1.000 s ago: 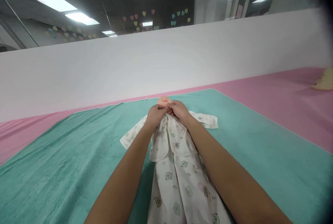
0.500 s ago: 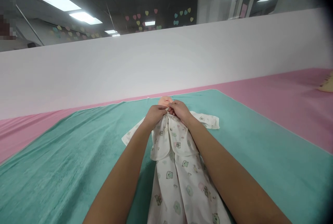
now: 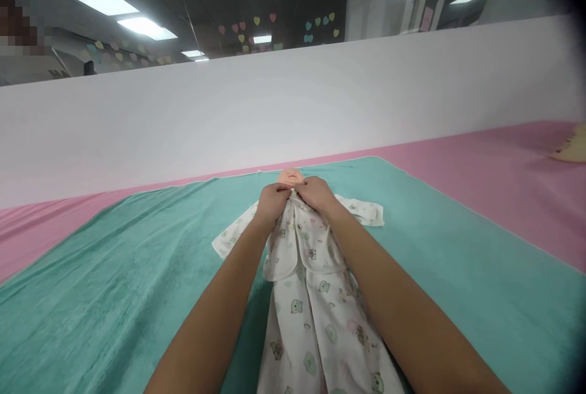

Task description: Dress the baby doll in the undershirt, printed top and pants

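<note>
Both hands stay closed on the collar of the baby garment [image 3: 311,296], left hand [image 3: 273,201] touching right hand [image 3: 315,193], barely shifted since half a second ago; the garment lies on the teal blanket [image 3: 114,272]. Knuckles hide most of the doll's head [image 3: 290,176], and the fingertips perhaps pinch a snap

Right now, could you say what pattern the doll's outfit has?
The outfit: white, small animal prints; head view.

Both bare forearms are stretched forward and drawn together toward the middle. The left hand [image 3: 273,201] and right hand [image 3: 315,192] are held knuckles-up, side by side, with fingers curled into a pinch and fingertips met between them.
</note>
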A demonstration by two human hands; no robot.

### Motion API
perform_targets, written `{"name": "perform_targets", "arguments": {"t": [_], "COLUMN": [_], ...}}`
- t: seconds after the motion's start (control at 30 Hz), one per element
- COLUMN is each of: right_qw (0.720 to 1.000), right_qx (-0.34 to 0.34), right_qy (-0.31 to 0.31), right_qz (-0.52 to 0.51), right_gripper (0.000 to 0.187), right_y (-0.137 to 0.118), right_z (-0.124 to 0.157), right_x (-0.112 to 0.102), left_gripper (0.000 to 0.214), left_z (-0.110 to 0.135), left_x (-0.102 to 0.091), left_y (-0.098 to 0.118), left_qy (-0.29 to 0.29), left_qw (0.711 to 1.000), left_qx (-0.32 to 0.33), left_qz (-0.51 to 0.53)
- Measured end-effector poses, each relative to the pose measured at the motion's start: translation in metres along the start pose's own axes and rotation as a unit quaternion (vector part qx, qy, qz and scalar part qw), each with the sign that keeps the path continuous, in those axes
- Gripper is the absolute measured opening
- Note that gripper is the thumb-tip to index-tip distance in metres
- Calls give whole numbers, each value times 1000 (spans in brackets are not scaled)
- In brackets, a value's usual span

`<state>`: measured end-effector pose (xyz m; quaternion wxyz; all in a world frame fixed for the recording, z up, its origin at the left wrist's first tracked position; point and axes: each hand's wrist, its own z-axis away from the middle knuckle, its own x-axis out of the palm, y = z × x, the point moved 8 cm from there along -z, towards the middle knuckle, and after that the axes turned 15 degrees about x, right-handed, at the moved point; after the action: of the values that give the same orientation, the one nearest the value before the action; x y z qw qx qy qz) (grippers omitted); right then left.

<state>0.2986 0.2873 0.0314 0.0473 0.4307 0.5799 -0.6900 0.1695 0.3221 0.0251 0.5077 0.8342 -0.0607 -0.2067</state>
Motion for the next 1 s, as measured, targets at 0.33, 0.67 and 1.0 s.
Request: {"name": "perform_targets", "arguments": {"t": [0.33, 0.67, 1.0], "right_qw": [962, 979, 996], "right_qx": [52, 42, -55], "right_qy": [-165, -123, -62], "right_qz": [-209, -155, -41], "right_gripper": [19, 20, 22], "right_y": [18, 20, 9], "right_z": [-2, -7, -5], "right_x": [21, 20, 5], "left_gripper": [25, 27, 19], "left_z": [-2, -6, -8], "left_x": [5, 4, 6], "left_y": [0, 0, 8], "left_qy": [-37, -40, -85], "left_qw": [999, 996, 975], "left_qx": [10, 43, 94], "left_qz": [10, -66, -184]}}
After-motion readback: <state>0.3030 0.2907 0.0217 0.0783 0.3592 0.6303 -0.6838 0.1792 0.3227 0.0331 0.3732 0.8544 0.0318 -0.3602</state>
